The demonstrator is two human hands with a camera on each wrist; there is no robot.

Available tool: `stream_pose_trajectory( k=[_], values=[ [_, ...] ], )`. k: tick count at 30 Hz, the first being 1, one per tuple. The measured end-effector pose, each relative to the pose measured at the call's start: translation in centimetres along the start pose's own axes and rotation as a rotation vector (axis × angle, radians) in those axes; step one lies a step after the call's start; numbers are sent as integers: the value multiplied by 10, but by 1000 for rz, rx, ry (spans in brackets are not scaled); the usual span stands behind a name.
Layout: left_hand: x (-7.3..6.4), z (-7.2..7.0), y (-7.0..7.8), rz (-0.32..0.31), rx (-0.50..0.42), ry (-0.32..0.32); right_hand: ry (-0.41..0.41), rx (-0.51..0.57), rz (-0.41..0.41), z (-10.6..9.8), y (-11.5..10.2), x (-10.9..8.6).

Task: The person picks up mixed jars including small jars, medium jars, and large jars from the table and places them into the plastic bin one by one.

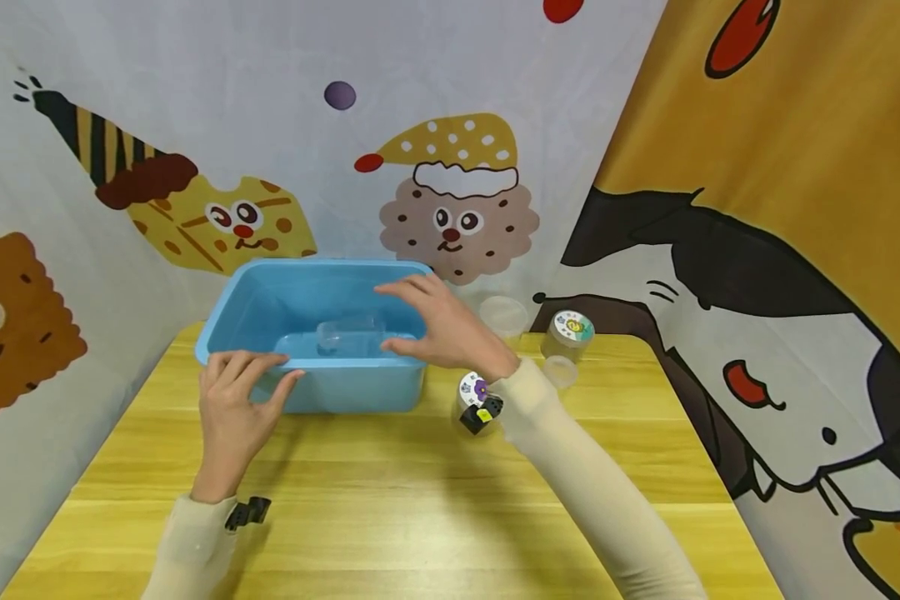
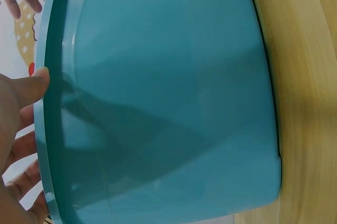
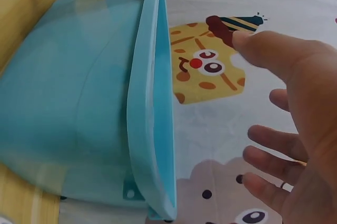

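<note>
A light blue plastic bin (image 1: pixel 352 387) stands toward the back of the table. Inside it lies a clear plastic container (image 1: pixel 348 332), on its side. My left hand (image 1: pixel 236 408) pinches the bin's front rim near the left corner; in the left wrist view the thumb (image 2: pixel 32 87) lies on the rim's outer side, with the other fingers beyond it. Over the right part of the bin hovers my right hand (image 1: pixel 450 325), its thumb and fingers spread apart and holding nothing. The right wrist view shows this hand (image 3: pixel 300 113) apart from the rim.
Right of the bin stand a jar with a purple-flower lid (image 1: pixel 471 387), a jar with a green and white lid (image 1: pixel 572 327) and a clear container (image 1: pixel 504 317). A small clear round piece (image 1: pixel 560 372) is beside them. A printed curtain (image 1: pixel 262 50) hangs behind the wooden table (image 1: pixel 390 508).
</note>
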State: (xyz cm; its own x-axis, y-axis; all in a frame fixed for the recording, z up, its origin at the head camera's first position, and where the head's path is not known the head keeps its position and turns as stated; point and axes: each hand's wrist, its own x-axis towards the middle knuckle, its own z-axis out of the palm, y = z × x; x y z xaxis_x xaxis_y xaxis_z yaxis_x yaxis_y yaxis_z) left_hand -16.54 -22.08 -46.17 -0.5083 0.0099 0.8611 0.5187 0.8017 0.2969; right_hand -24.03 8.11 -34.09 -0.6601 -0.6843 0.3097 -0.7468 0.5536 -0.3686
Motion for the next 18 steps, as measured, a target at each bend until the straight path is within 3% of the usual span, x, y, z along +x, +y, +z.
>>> stream_pose_trajectory(
  k=[18],
  values=[
    [0, 0, 0, -2, -15, -3, 203, -15, 88, -4, 23, -42]
  ],
)
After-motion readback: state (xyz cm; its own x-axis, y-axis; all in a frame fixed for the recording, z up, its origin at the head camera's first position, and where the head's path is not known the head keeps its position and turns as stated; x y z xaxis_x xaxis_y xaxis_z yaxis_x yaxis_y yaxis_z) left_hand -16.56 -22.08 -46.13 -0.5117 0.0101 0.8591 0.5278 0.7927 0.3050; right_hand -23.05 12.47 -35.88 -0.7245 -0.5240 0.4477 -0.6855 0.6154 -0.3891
